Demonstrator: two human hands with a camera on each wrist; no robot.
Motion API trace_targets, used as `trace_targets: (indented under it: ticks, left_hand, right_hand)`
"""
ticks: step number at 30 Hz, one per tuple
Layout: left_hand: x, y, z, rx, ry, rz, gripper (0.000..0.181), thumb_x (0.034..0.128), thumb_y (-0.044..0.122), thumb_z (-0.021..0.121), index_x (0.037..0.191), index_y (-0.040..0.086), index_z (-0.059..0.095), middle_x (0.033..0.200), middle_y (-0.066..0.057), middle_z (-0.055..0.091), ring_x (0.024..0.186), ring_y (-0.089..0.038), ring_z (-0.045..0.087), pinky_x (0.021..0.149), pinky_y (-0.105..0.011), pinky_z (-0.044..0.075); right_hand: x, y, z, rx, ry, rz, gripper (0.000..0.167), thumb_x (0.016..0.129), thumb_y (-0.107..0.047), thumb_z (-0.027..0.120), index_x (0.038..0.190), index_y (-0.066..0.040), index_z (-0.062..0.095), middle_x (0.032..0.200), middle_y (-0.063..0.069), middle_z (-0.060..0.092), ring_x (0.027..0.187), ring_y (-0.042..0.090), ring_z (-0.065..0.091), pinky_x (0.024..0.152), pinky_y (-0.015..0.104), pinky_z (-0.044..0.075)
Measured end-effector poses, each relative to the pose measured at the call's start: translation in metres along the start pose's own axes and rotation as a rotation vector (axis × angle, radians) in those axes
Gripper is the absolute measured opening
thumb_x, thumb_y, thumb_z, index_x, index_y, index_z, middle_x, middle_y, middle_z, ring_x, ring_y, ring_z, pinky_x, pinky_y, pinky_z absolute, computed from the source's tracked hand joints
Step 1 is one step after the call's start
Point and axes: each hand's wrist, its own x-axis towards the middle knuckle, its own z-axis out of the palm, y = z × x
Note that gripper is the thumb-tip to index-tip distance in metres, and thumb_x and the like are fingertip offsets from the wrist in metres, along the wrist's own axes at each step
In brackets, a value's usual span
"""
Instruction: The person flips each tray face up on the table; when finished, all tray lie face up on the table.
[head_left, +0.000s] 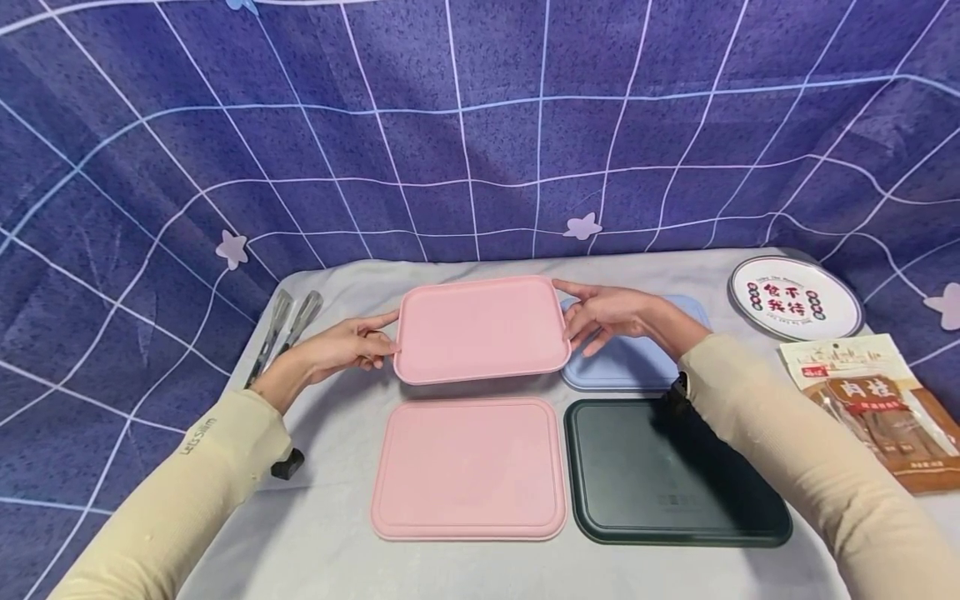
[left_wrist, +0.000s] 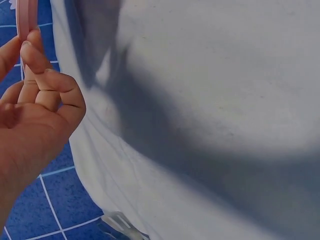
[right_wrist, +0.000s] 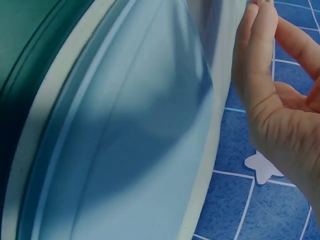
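Note:
A pink tray (head_left: 482,330) is held up off the table between two hands in the head view, its near edge casting a shadow below. My left hand (head_left: 347,343) pinches its left short edge; in the left wrist view the fingers of that hand (left_wrist: 42,107) meet the tray's pink edge (left_wrist: 27,20). At the right short edge, my right hand (head_left: 609,313) grips with thumb and fingers, above part of a blue board (head_left: 637,358). The right wrist view has the right hand (right_wrist: 277,85) at the upper right, its fingertips partly cut off by the frame.
Nearer the front lie a pink board (head_left: 469,471) and a dark green board (head_left: 660,475), side by side. Metal tongs (head_left: 288,325) are at the left edge. On the right are an oval white plate (head_left: 797,298) and a brown food packet (head_left: 877,408). A blue curtain (head_left: 480,133) hangs behind.

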Motion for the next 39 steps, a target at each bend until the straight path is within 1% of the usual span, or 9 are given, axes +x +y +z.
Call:
trace_targets:
  ticks: [6,11,13,18,24,27,30,35,39]
  left_hand:
    - [0.001,-0.003,-0.001,0.014,-0.008,-0.009,0.083,0.0967,0.02,0.066,0.162,0.016,0.016,0.081,0.006,0.063,0.073,-0.008,0.054,0.067,-0.024,0.043]
    - [0.002,-0.003,0.0,0.022,-0.01,-0.039,0.083,0.0968,0.019,0.066,0.162,0.015,0.015,0.081,0.007,0.062,0.072,-0.008,0.055,0.067,-0.023,0.044]
    - [0.003,-0.001,0.0,0.025,-0.01,-0.051,0.083,0.0968,0.019,0.066,0.162,0.015,0.015,0.081,0.007,0.061,0.072,-0.008,0.055,0.067,-0.023,0.044]
    - [0.007,0.0,0.001,0.063,-0.02,-0.047,0.084,0.0971,0.018,0.065,0.162,0.012,0.012,0.08,0.007,0.059,0.073,-0.008,0.054,0.067,-0.024,0.045]
    - [0.013,-0.003,0.001,0.114,0.014,-0.074,0.081,0.0973,0.018,0.064,0.162,0.014,0.017,0.079,0.004,0.059,0.073,-0.011,0.053,0.067,-0.024,0.045]
    - [0.017,-0.006,0.0,0.128,0.025,-0.085,0.08,0.0971,0.018,0.065,0.162,0.014,0.018,0.08,0.002,0.06,0.073,-0.011,0.053,0.067,-0.025,0.046]
    - [0.019,-0.008,0.0,0.144,0.035,-0.09,0.079,0.0965,0.018,0.065,0.161,0.014,0.02,0.078,0.002,0.06,0.072,-0.011,0.053,0.066,-0.025,0.046]
    - [0.021,-0.01,-0.001,0.174,0.049,-0.102,0.079,0.0955,0.016,0.066,0.161,0.011,0.021,0.075,0.004,0.059,0.069,-0.008,0.052,0.063,-0.023,0.045]
    - [0.022,-0.011,0.0,0.206,0.063,-0.114,0.079,0.0949,0.015,0.066,0.16,0.009,0.023,0.071,0.006,0.059,0.064,-0.007,0.05,0.058,-0.021,0.042]
  right_hand:
    - [0.004,0.006,0.001,-0.005,-0.005,0.018,0.107,0.089,0.003,0.063,0.162,-0.03,-0.009,0.092,0.002,0.065,0.08,0.018,0.071,0.068,0.035,0.061]
    - [0.008,0.011,0.002,0.001,-0.008,0.033,0.107,0.09,0.004,0.062,0.162,-0.029,-0.009,0.093,0.004,0.065,0.08,0.018,0.071,0.066,0.033,0.061]
    - [0.01,0.013,0.003,0.006,-0.004,0.037,0.107,0.089,0.005,0.062,0.162,-0.029,-0.009,0.093,0.005,0.065,0.079,0.018,0.072,0.065,0.033,0.061]
    - [0.013,0.014,0.005,-0.014,0.026,0.049,0.108,0.089,0.006,0.063,0.162,-0.027,-0.009,0.091,0.006,0.066,0.075,0.018,0.071,0.064,0.032,0.06]
    - [0.016,0.014,0.011,-0.057,0.055,0.065,0.106,0.089,0.006,0.061,0.161,-0.022,-0.012,0.098,0.007,0.068,0.076,0.017,0.071,0.068,0.033,0.061]
    - [0.016,0.012,0.013,-0.069,0.065,0.077,0.106,0.089,0.006,0.06,0.161,-0.02,-0.013,0.099,0.008,0.067,0.075,0.016,0.07,0.067,0.033,0.061]
    - [0.017,0.009,0.015,-0.076,0.075,0.092,0.105,0.089,0.006,0.06,0.161,-0.02,-0.012,0.096,0.008,0.067,0.074,0.016,0.07,0.066,0.032,0.06]
    - [0.022,0.004,0.019,-0.102,0.09,0.128,0.105,0.088,0.004,0.06,0.162,-0.021,-0.01,0.084,0.009,0.07,0.072,0.018,0.07,0.066,0.033,0.061]
    - [0.025,0.001,0.023,-0.137,0.105,0.157,0.106,0.087,0.003,0.062,0.162,-0.021,-0.01,0.077,0.01,0.07,0.067,0.017,0.069,0.065,0.034,0.061]
